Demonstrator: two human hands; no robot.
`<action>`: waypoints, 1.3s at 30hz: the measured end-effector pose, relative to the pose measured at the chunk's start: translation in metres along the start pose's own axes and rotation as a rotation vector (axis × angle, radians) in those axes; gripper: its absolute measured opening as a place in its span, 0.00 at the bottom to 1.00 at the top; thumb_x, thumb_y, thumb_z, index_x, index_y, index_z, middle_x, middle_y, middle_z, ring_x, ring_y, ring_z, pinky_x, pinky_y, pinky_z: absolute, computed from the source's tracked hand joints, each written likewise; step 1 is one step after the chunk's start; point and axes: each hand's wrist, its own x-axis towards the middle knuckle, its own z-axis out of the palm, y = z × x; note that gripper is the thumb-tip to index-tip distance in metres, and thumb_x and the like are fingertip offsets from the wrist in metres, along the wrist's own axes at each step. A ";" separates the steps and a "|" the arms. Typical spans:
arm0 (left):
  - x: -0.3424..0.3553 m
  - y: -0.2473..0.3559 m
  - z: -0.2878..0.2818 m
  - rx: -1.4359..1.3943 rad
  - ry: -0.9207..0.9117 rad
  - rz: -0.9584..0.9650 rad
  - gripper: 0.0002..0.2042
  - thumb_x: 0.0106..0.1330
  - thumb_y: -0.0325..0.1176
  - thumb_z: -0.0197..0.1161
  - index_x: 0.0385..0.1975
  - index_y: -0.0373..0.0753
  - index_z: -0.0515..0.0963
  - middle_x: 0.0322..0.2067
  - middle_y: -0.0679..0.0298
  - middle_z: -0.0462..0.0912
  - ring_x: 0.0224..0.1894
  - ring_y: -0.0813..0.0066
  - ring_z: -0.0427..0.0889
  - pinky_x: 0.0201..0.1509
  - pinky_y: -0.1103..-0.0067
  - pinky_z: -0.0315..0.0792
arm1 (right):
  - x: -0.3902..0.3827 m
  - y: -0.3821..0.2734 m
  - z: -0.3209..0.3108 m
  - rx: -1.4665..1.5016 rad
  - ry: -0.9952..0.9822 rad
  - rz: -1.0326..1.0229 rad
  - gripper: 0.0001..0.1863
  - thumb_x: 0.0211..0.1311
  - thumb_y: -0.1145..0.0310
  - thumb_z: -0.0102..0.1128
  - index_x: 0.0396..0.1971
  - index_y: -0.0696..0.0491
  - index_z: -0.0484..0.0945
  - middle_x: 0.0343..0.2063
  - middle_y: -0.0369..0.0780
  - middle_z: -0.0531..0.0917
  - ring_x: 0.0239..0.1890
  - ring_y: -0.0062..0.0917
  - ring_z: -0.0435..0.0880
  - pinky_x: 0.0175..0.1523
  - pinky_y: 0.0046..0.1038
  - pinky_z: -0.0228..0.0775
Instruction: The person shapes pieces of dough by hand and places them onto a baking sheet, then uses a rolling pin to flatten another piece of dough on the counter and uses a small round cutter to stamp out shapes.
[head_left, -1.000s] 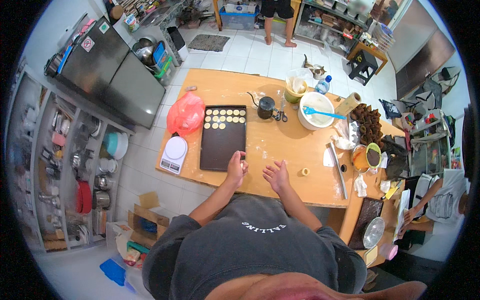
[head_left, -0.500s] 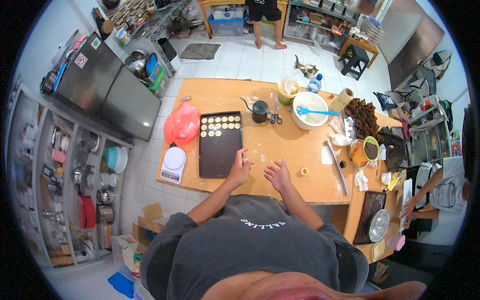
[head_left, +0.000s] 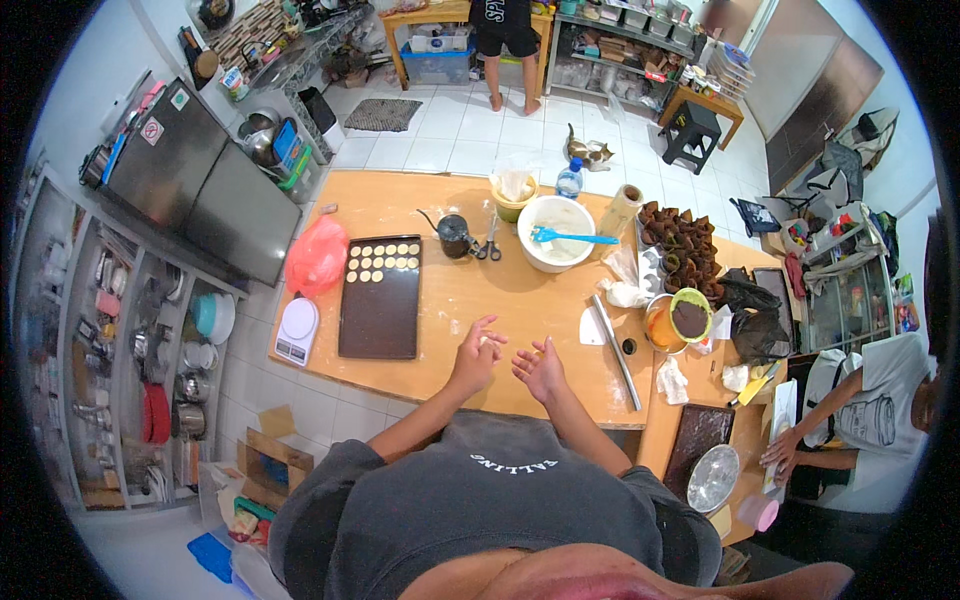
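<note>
Both my hands are raised in front of me at the near edge of the wooden table. My left hand (head_left: 474, 362) is half curled with its fingers apart; whether a small pale bit lies in it, I cannot tell. Facing it is my right hand (head_left: 541, 371), palm turned inward and fingers spread, with nothing visible in it. Left of them lies a dark baking tray (head_left: 378, 325). Pale round dough discs (head_left: 377, 263) stand in rows at its far end. The rest of the tray is bare.
Left of the tray are a white kitchen scale (head_left: 297, 331) and a red plastic bag (head_left: 317, 257). Beyond my hands stand a black pot (head_left: 454, 236), scissors (head_left: 489, 240) and a white bowl (head_left: 555, 255) with a blue spatula (head_left: 575, 237). A metal tube (head_left: 617, 352) lies rightward; a co-worker's hands (head_left: 782, 452) are farther right.
The view has swung, so the table appears shifted left and lower. My hands have come closer together. A pale ring beside my right hand no longer shows; the hand covers that spot.
</note>
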 end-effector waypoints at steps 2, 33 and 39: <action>-0.006 0.011 0.038 0.091 -0.004 0.109 0.25 0.76 0.24 0.49 0.73 0.37 0.61 0.43 0.58 0.85 0.33 0.78 0.81 0.37 0.79 0.78 | -0.010 -0.017 -0.013 0.003 -0.035 0.032 0.34 0.76 0.32 0.43 0.64 0.46 0.61 0.52 0.47 0.75 0.52 0.41 0.79 0.57 0.49 0.74; -0.025 -0.049 -0.017 -0.219 0.059 -0.113 0.37 0.78 0.56 0.54 0.78 0.40 0.53 0.76 0.47 0.57 0.76 0.49 0.60 0.75 0.47 0.55 | -0.046 -0.024 0.064 -0.963 0.010 -0.896 0.37 0.83 0.38 0.26 0.25 0.51 0.73 0.20 0.36 0.72 0.23 0.28 0.72 0.33 0.29 0.66; -0.007 -0.024 -0.106 -0.868 -0.050 -0.580 0.25 0.80 0.60 0.47 0.55 0.42 0.73 0.36 0.62 0.81 0.42 0.64 0.82 0.42 0.69 0.74 | -0.051 0.039 0.135 -1.051 -0.037 -1.094 0.32 0.85 0.48 0.26 0.53 0.56 0.79 0.43 0.42 0.86 0.54 0.32 0.80 0.64 0.35 0.64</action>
